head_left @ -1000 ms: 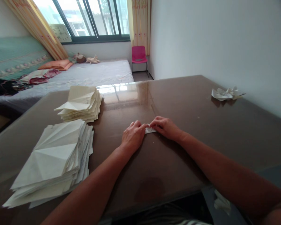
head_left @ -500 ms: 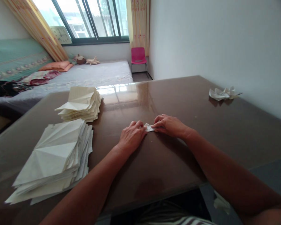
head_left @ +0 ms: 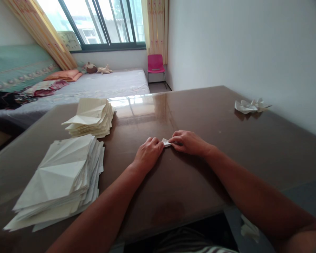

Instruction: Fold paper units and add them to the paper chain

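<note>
Bending over a small folded paper (head_left: 166,142) at the middle of the brown counter (head_left: 152,200), the two hands meet from either side. At its 3 o'clock, the right hand (head_left: 188,142) pinches one end between thumb and fingers. At its 8 o'clock, the left hand (head_left: 149,153) has fingers curled close together against the other end; whether they pinch it I cannot tell. A cream paper stack (head_left: 92,117) lies toward 10 o'clock, a larger white stack (head_left: 59,175) toward 8, folded pieces (head_left: 244,106) toward 2.
</note>
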{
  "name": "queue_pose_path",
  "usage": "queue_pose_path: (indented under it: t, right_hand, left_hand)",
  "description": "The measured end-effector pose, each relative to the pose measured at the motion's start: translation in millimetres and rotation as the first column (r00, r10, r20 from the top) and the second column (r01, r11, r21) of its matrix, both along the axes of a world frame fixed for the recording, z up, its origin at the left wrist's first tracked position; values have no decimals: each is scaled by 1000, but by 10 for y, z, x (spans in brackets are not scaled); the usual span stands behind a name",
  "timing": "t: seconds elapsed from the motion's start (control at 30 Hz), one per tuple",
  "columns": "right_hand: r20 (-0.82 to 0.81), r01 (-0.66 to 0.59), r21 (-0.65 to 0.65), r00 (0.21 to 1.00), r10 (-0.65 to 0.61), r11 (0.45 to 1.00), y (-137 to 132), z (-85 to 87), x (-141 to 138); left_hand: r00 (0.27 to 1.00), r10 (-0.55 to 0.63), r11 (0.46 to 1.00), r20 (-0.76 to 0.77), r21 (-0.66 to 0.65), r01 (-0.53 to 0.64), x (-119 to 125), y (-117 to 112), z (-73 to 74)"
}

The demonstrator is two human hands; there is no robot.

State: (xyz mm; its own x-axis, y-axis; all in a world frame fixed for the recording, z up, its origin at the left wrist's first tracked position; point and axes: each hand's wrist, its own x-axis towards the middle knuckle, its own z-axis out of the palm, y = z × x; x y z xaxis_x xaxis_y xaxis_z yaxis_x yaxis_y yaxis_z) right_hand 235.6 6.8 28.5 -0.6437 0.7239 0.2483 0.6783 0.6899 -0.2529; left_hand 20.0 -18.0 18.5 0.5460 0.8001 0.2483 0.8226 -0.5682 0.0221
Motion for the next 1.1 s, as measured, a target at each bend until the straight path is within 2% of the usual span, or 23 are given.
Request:
queue_pose_path:
  t: [0.1, 0.17, 0.33, 0.5, 0.67, 0.77, 0.83, 0.93, 1.0, 1.1]
  right_hand:
    - [36, 34, 117, 999, -38, 993, -30, 4, -99]
    - [48, 38, 140, 998, -45, 989, -38, -10, -158]
    - [-62, 54, -17, 997, -55, 998, 20, -104, -169]
    - [-163, 16, -89, 986, -31, 996, 108, -166, -81]
    - [-127, -30, -88, 992, 18, 996, 82, -113, -83]
    - [-64, -27, -38, 998, 24, 999, 52, -67, -125]
    - [0, -10, 10, 1000, 10, 1000, 46, -43, -159]
    - [85, 10, 73, 996, -16, 997, 51, -19, -203]
    - [109, 16, 100, 994, -27, 995, 52, -9, -224]
    - [46, 62, 105, 997, -67, 993, 35, -9, -244]
  left_hand:
    - [999, -29, 999, 14, 13, 29, 2, 3, -7]
    - [997, -55, 998, 52, 20, 54, 1, 8, -16]
    - [981, -73, 997, 179, 1, 74, -21, 44, -68]
    - [952, -50, 998, 302, -24, 60, -55, 74, -111]
    - [979, -44, 996, 200, -69, 59, -8, 50, -40]
    - [993, -23, 996, 118, -77, 32, 21, 31, 1]
    - [992, -29, 997, 122, -69, 37, 17, 29, 2]
    - [973, -64, 996, 223, -42, 75, -13, 53, -30]
    - [934, -70, 996, 351, -22, 83, -34, 81, -53]
    - [793, 16, 998, 609, -53, 21, -39, 120, -67]
